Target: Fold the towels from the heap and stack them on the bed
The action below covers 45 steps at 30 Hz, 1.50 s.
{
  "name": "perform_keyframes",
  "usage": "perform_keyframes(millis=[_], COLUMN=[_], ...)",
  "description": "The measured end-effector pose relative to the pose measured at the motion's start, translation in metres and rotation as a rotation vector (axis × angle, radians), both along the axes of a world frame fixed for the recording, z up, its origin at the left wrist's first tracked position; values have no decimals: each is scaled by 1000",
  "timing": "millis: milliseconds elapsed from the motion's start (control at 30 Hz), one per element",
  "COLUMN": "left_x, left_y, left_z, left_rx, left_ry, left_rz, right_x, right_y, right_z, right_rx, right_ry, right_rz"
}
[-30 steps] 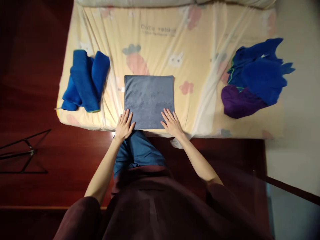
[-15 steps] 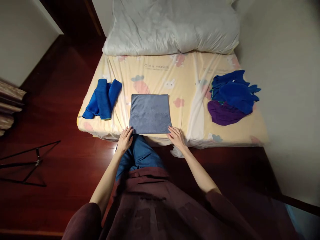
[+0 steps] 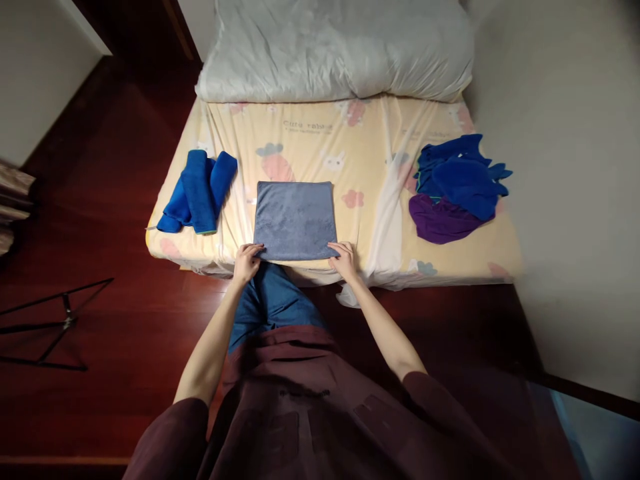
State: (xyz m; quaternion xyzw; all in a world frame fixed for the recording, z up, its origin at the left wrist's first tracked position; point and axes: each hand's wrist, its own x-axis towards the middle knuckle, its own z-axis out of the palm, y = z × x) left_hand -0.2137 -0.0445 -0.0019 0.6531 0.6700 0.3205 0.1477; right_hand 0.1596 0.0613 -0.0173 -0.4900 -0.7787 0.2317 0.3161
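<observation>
A grey-blue cloth (image 3: 295,220) lies flat as a near square at the front edge of the bed. My left hand (image 3: 247,262) is closed on its near left corner, fingers bent over the edge. At the near right corner, my right hand (image 3: 343,259) pinches the cloth in the same way. Several rolled blue cloths (image 3: 200,193) rest in a small pile on the left of the bed. On the right lies a loose heap of blue cloths (image 3: 465,177) with a purple cloth (image 3: 443,219) at its near side.
The bed (image 3: 373,153) has a yellow patterned sheet under a thin sheer cover. A thick white quilt (image 3: 335,50) lies across its far end. Black stand legs (image 3: 65,323) are on the floor at the left. A wall borders the right side.
Both hands have gone from fingers lying at the near corners to fingers curled and closed on them. The whole view has shifted slightly.
</observation>
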Motion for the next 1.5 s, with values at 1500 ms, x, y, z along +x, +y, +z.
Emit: perform_keyframes(millis=[1500], left_x=[-7], left_y=[11], left_z=[-23], left_rx=[-26], left_ry=[-598], left_rz=[433], right_x=[10], right_y=[23], right_z=[-30], right_rx=[-277], right_ry=[471], right_rz=[-311])
